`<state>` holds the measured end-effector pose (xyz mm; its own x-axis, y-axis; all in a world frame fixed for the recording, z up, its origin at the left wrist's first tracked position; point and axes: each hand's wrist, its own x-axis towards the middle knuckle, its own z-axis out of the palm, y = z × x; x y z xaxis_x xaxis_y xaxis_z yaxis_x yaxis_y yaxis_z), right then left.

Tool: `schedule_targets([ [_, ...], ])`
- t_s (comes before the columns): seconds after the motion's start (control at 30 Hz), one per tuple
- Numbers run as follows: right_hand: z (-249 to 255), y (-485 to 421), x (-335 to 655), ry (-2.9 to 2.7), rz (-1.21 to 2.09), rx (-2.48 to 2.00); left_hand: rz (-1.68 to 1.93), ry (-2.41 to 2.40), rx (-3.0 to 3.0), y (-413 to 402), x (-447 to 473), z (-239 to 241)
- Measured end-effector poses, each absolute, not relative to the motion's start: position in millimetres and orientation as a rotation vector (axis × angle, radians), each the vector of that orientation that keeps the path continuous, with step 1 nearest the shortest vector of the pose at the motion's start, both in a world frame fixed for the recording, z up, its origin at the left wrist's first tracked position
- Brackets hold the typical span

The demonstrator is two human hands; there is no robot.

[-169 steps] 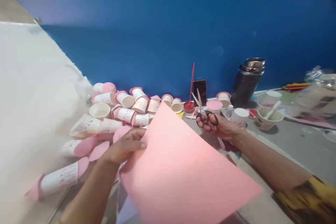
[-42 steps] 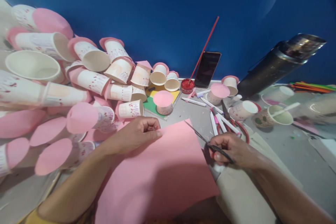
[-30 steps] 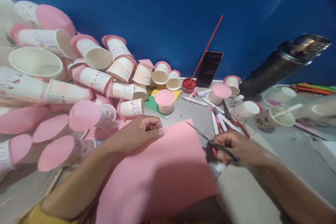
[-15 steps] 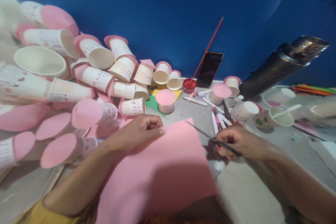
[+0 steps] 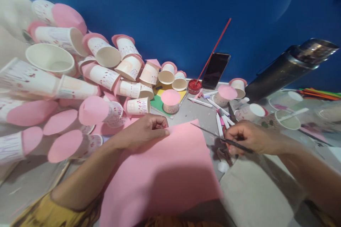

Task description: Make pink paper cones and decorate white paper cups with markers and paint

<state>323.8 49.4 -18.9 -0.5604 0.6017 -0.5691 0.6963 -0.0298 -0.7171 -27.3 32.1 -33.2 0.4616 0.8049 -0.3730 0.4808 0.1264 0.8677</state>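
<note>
A large sheet of pink paper (image 5: 165, 170) lies in front of me, a dark shadow over its nearer part. My left hand (image 5: 147, 130) is closed on its far edge, thumb on top and fingers curled. On the right, my right hand (image 5: 246, 136) grips a pair of scissors (image 5: 213, 135). Their thin blades point left, with the tip over the paper's far right corner; whether they touch it I cannot tell. Beyond the sheet, a small cup with a pink paper disc (image 5: 170, 97) on top stands on a green and yellow packet (image 5: 157, 104).
Paper cups with pink tops (image 5: 103, 78) are piled at left. Toward the blue wall (image 5: 160, 14) stand a red paint jar (image 5: 194, 86) with a brush, a phone (image 5: 216, 71) and a leaning dark flask (image 5: 279, 71). White markers (image 5: 199, 102) lie near more cups (image 5: 250, 111).
My right hand and the scissors have shifted slightly right, and the blades now look narrower. My left hand stays on the paper's edge. The whole view has shifted a little.
</note>
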Motion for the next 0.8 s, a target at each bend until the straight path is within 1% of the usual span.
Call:
schedule_targets([
  [0.37, -5, 61, 323, 2.144, -1.457, 1.389, 0.369, 1.095, 1.520, 33, -28, -37],
  [0.8, 6, 70, 310, 2.068, -1.436, 1.361, 0.368, 1.115, 1.511, 32, -26, -35],
])
